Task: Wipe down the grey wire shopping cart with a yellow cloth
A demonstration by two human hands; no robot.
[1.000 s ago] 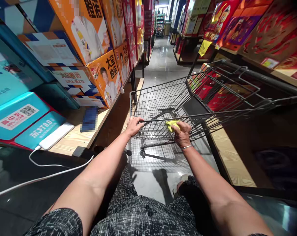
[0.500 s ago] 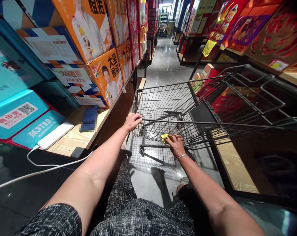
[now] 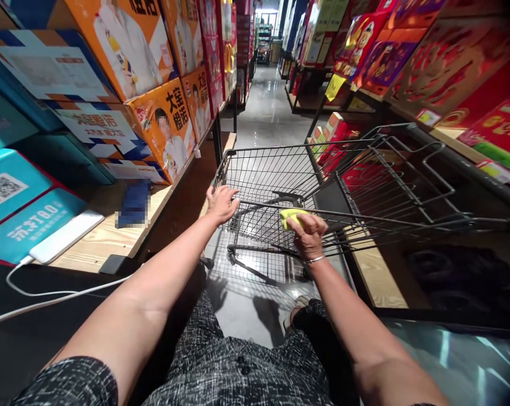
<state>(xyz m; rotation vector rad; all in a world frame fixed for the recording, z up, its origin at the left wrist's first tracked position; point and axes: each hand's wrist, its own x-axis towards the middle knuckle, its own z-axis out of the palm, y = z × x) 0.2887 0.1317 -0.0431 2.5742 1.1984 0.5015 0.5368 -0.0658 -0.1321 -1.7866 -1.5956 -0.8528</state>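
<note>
A glossy grey tiled floor (image 3: 258,113) runs down a store aisle between stocked shelves. The landmark is a dark grey wire shopping cart (image 3: 328,198), standing crosswise on this floor with its handle end to the right. To the left of the cart, a light wooden shelf (image 3: 130,239) carries stacked orange printed cartons (image 3: 157,129), a turquoise box with white lettering (image 3: 30,214) and a flat white rectangular device (image 3: 66,237) with a white cable (image 3: 81,294) attached. Beyond the cart at right, red printed packages (image 3: 351,51) occupy an upper shelf. The left hand (image 3: 223,204) rests on the near corner of the cart's narrow end, fingers slightly spread. The right hand (image 3: 311,230), with a silver-coloured bracelet (image 3: 315,260) at its wrist, pinches a folded yellow cloth (image 3: 289,217) between thumb and bent fingers. The cloth is located at the cart's near top rail, to the right of the left hand.
</note>
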